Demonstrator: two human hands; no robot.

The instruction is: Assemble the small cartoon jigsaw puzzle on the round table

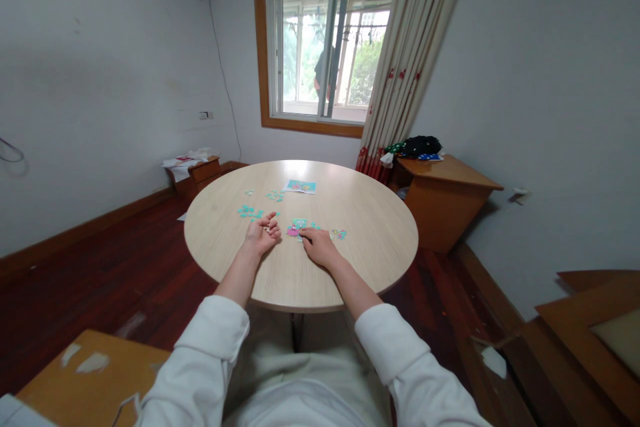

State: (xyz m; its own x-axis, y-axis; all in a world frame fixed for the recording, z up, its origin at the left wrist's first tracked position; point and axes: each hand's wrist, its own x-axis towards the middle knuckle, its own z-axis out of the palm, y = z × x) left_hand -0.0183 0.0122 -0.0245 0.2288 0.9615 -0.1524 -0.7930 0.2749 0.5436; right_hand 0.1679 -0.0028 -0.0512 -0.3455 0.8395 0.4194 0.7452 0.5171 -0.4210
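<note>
On the round table lies a partly joined jigsaw puzzle (295, 229) in pink, teal and white. The closed fingertips of my right hand (320, 246) rest at its right lower side, pinching a puzzle piece that they mostly cover. Just left of the puzzle, my left hand (263, 234) is turned palm up with its fingers curled over small pale puzzle pieces. Loose teal pieces (249, 211) lie beyond my left hand. More loose pieces (275, 195) sit farther back, and a small multicoloured group (339, 234) is to the right of my right hand.
A printed picture sheet (301, 187) lies toward the far side of the wooden table (375, 213). A desk (450, 180) with dark cloth stands at the right, a low cabinet (205, 170) at the back left. Behind the window (305, 47) a person is partly visible.
</note>
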